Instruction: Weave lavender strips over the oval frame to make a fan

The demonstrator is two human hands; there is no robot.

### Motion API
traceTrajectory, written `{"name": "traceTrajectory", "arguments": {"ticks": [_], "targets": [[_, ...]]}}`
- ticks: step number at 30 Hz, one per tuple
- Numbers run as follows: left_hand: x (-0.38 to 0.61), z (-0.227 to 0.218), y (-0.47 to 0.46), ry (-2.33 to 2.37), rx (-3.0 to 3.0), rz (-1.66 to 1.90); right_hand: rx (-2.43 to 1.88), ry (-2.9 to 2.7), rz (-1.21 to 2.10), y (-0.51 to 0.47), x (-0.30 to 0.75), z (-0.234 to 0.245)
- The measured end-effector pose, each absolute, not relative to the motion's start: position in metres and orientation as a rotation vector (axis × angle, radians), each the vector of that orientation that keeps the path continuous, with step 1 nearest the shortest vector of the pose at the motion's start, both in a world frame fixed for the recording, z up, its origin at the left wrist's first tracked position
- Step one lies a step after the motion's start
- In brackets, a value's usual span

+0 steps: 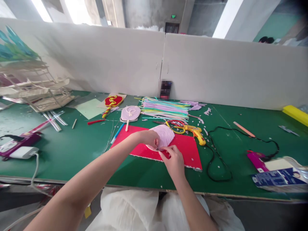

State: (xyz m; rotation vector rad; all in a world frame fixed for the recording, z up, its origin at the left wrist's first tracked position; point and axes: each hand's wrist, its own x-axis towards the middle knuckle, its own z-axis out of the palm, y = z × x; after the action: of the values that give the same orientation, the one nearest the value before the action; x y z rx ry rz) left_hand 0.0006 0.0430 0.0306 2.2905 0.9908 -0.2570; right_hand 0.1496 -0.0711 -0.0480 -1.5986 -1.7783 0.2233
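Observation:
A lilac, ribbed round piece [166, 134] with a pale rim is held tilted over a red foam board [190, 150]. My left hand [151, 138] is closed at its lower left edge, the fingers curled and partly hidden. At the lower rim, the thumb and forefinger of my right hand [174, 158] pinch the edge close to the left fingertips. Whether a small strip end lies between the fingertips is too small to tell. Just behind the piece lie red-and-yellow scissors [179, 127] and a yellow glue gun [196, 132].
Behind the board lies a bundle of pastel pipe cleaners [165, 109]. To its left are a lilac lollipop-shaped craft [130, 113] and a red-and-yellow one [113, 101]. A black cord [214, 157] loops at the right. Purple power strips [20, 144] and a white partition [216, 70] bound the table.

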Motion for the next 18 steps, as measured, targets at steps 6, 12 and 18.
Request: {"name": "traceTrajectory", "arguments": {"ticks": [6,12,18], "targets": [[-0.005,0.025,0.046,0.963,2.253,-0.196,-1.598,-1.775,0.208,-0.071,0.149,-0.048],[-0.014,0.009,0.047,0.95,2.216,-0.054,-1.587,-1.762,0.261,-0.071,0.15,-0.047],[-0.023,-0.001,0.036,0.913,2.185,0.215,-1.582,-1.771,0.269,-0.07,0.151,-0.049]]}}
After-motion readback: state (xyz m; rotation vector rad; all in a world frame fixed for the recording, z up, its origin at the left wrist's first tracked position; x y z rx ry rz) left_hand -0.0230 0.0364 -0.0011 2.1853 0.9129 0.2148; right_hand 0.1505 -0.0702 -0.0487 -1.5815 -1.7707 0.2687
